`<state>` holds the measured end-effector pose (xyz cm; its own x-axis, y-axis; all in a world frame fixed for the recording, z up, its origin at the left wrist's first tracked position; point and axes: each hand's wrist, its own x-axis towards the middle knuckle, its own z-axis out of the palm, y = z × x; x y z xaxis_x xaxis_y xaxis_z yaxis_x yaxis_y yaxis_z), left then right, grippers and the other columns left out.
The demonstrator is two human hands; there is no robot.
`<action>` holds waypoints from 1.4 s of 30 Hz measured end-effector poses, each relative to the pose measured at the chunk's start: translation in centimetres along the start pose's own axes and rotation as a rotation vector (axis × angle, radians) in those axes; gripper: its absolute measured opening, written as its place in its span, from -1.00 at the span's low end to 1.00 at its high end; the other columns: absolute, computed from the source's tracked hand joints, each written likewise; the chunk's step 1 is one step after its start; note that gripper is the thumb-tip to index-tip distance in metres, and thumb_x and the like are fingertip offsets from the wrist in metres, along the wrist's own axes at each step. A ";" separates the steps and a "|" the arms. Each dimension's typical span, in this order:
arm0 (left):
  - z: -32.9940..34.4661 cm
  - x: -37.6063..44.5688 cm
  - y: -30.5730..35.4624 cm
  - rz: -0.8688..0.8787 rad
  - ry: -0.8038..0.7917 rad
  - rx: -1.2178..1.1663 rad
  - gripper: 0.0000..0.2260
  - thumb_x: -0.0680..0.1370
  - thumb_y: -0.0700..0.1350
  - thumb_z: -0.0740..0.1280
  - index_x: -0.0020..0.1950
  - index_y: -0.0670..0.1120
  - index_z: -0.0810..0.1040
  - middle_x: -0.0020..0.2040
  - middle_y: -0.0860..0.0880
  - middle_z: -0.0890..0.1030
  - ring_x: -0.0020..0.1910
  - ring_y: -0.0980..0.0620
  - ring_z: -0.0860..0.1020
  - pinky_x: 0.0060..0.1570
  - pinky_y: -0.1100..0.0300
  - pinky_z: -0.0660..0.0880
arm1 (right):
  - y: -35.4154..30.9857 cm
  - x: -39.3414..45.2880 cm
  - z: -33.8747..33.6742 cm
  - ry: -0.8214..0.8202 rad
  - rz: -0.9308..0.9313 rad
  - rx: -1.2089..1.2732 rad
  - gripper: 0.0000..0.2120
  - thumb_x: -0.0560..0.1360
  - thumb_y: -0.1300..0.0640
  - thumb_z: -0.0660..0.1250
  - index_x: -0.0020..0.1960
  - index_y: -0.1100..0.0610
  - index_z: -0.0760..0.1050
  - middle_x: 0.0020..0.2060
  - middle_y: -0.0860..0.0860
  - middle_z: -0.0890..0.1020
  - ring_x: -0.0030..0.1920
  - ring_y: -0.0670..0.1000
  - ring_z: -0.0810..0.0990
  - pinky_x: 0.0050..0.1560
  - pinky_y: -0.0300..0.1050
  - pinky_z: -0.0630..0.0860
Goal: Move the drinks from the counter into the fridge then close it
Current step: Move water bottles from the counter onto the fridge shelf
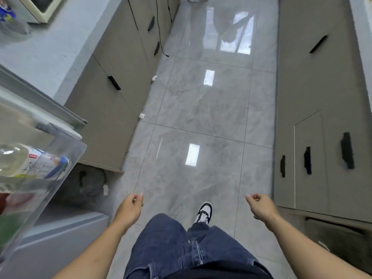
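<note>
The fridge door stands open at the left, its clear door shelf (66, 152) holding a pale bottle with a white and blue label (30, 162). On the grey counter (60, 43) at the far top left a blurred bottle with a blue label (9, 19) shows. My left hand (130, 206) hangs over the floor just right of the fridge door, fingers curled with nothing in them. My right hand (260, 205) hangs near the right cabinets, curled the same way and holding nothing.
A glossy grey tiled aisle (201, 117) runs ahead between beige cabinets with black handles, left (112, 101) and right (322, 97). A black cable (161, 43) trails down the left cabinets. Paper scraps (142, 115) lie on the floor. A lower fridge door (60, 238) is at bottom left.
</note>
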<state>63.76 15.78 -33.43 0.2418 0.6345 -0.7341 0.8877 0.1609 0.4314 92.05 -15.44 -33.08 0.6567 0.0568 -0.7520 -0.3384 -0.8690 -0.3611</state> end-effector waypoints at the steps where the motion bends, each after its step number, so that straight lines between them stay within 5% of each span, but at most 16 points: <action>1: 0.1 -0.1 0.4 -0.019 0.013 -0.013 -0.75 0.65 0.13 0.15 -0.07 0.03 0.48 -0.04 0.01 0.62 -0.04 -0.06 0.59 0.10 -0.10 0.56 | -2.1 1.2 -0.7 -0.003 -0.027 -0.007 -0.72 0.56 -0.03 0.33 -0.21 0.13 0.54 -0.39 0.02 0.53 -0.30 0.08 0.50 0.02 0.15 0.60; 12: -0.6 4.8 1.7 -0.337 0.153 -0.201 -0.69 0.66 0.07 0.15 -0.09 -0.12 0.51 -0.06 -0.16 0.63 -0.10 -0.17 0.58 -0.13 0.06 0.54 | -25.6 9.8 -1.1 -0.152 -0.350 -0.176 -0.79 0.55 -0.07 0.33 -0.14 0.06 0.55 -0.33 -0.03 0.56 -0.21 0.07 0.53 0.01 0.11 0.60; 17: -1.7 8.9 6.9 -0.383 0.131 -0.236 -0.67 0.66 0.09 0.12 -0.04 -0.11 0.52 -0.04 -0.12 0.62 -0.05 -0.16 0.59 0.07 -0.06 0.57 | -34.3 12.1 -1.1 -0.196 -0.414 -0.266 -0.76 0.56 -0.06 0.33 -0.11 0.11 0.56 -0.36 -0.02 0.55 -0.29 0.04 0.51 -0.12 0.01 0.55; 21: -3.8 12.6 13.2 -0.302 0.185 -0.232 -0.64 0.66 0.11 0.10 0.03 -0.13 0.54 -0.01 -0.09 0.62 -0.06 -0.10 0.59 0.00 0.01 0.57 | -40.1 14.4 -0.9 -0.200 -0.473 -0.418 -0.77 0.58 -0.07 0.32 -0.11 0.09 0.56 -0.31 -0.03 0.60 -0.29 -0.02 0.53 -0.24 -0.14 0.44; 24: -6.0 14.6 17.6 -0.227 0.199 -0.249 -0.66 0.67 0.08 0.10 0.10 -0.11 0.56 0.08 -0.08 0.62 0.04 -0.09 0.57 -0.02 0.12 0.45 | -43.7 16.2 -0.7 -0.245 -0.487 -0.534 -0.80 0.58 -0.09 0.31 -0.07 0.02 0.56 -0.18 -0.05 0.64 -0.17 -0.05 0.58 -0.15 -0.13 0.45; 29: -9.0 16.3 22.8 -0.186 0.284 -0.387 -0.73 0.67 0.09 0.11 0.08 -0.02 0.53 0.07 -0.02 0.63 0.04 0.01 0.57 -0.01 0.14 0.44 | -49.6 18.9 1.4 -0.314 -0.517 -0.677 -0.74 0.57 -0.02 0.36 0.05 0.19 0.59 -0.16 0.04 0.66 -0.13 0.06 0.61 -0.02 -0.10 0.52; 36: -9.6 16.7 25.2 -0.403 0.419 -0.518 -0.67 0.67 0.07 0.14 0.27 -0.09 0.52 0.21 -0.05 0.63 0.19 0.00 0.57 0.08 0.20 0.42 | -61.1 21.0 6.2 -0.491 -0.650 -0.835 -0.73 0.59 0.00 0.33 0.08 0.21 0.59 -0.08 0.09 0.70 -0.09 0.06 0.63 0.04 -0.09 0.52; 42: -11.9 16.9 29.4 -0.521 0.536 -0.600 -0.74 0.66 0.09 0.14 0.18 0.00 0.52 0.16 0.01 0.60 0.12 0.04 0.54 0.14 0.17 0.44 | -72.1 18.3 11.9 -0.623 -0.870 -0.861 -0.84 0.59 0.01 0.33 -0.02 0.11 0.56 -0.23 -0.05 0.62 -0.22 -0.05 0.54 -0.18 -0.20 0.42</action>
<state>89.27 40.22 -26.98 -0.4701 0.6116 -0.6363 0.4485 0.7865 0.4246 120.43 54.13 -27.38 -0.0456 0.7456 -0.6648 0.6946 -0.4546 -0.5575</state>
